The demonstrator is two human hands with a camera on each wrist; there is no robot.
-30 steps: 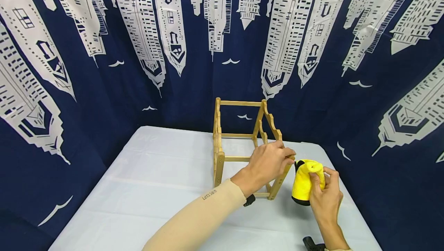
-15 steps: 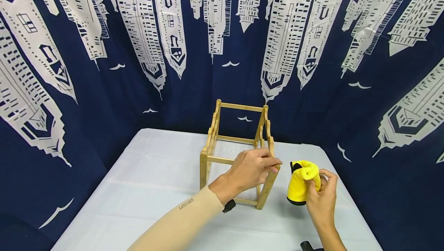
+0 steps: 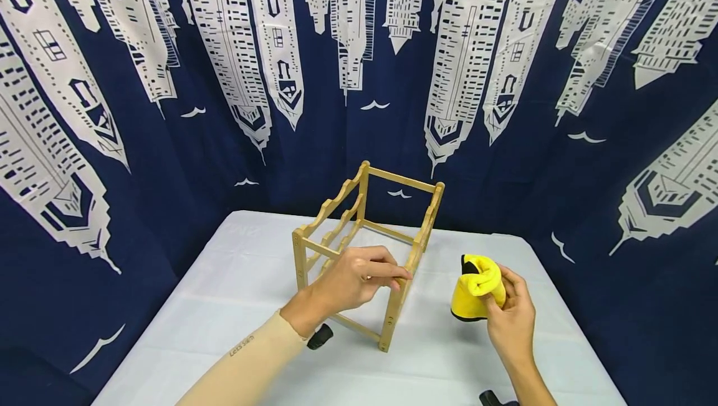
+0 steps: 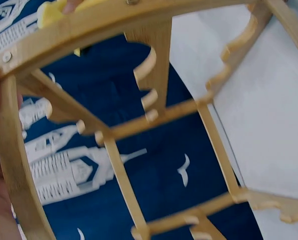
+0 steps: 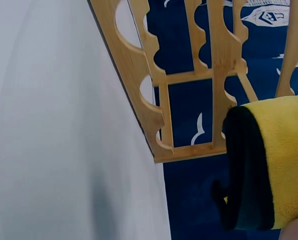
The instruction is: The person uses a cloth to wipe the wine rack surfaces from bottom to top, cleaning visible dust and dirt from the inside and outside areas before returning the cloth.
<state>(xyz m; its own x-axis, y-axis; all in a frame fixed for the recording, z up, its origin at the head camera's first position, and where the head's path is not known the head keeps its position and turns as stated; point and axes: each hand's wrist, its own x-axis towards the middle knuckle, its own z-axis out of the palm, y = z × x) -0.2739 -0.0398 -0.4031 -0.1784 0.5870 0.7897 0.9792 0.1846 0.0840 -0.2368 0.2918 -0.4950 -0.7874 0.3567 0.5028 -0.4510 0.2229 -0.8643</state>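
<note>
A wooden rack (image 3: 391,319) with scalloped rails stands at an angle on the table. My left hand (image 3: 354,276) grips the top of its near right corner post, thumb and fingers together there. Close up in the left wrist view, the rack's frame (image 4: 89,29) crosses the picture, with part of the left hand (image 4: 0,212) at the edge. To the right of the rack, my right hand (image 3: 513,315) holds a folded yellow cloth (image 3: 470,297) with black edging, above the table. The right wrist view shows the cloth (image 5: 293,160) in front of the rack's rails (image 5: 134,75).
A white cover (image 3: 224,306) lies over the table. Behind and at both sides hangs a dark blue curtain (image 3: 314,163) printed with white buildings and birds. Black wrist straps (image 3: 321,336) show on the arms.
The rack's near end has swung to the left, its corner still in my left hand. The right hand and the yellow cloth have shifted slightly left.
</note>
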